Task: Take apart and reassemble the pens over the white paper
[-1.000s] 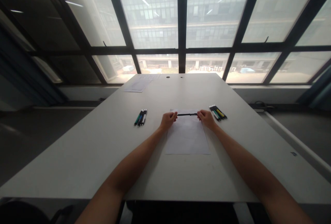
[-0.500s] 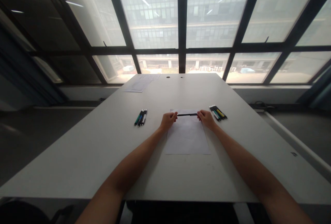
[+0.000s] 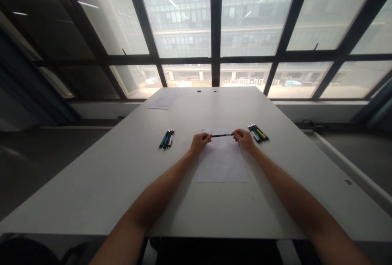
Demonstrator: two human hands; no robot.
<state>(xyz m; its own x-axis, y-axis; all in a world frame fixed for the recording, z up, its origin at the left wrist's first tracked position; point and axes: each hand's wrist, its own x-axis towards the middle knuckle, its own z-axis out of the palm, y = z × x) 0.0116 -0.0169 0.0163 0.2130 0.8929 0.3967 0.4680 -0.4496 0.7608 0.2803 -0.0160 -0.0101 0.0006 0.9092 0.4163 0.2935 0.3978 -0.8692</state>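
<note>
A thin black pen [image 3: 222, 135] is held level between both my hands, above the far end of a white sheet of paper [image 3: 221, 163]. My left hand [image 3: 199, 141] is closed in a pinch on the pen's left end. My right hand [image 3: 244, 139] is closed in a pinch on its right end. The sheet lies flat on the white table [image 3: 122, 175] in front of me. A small bunch of pens [image 3: 166, 139] lies to the left of my left hand. Another bunch of pens [image 3: 258, 132], one with yellow on it, lies just right of my right hand.
A printed sheet [image 3: 165, 99] lies at the table's far left. Two small round holes [image 3: 199, 91] sit near the far edge. Large windows with dark frames [image 3: 216, 28] rise behind the table. The table's near edge runs across the bottom of the view.
Both hands have closed in slightly along the pen, so less of it shows between them. Arms and the things on the table have not moved.
</note>
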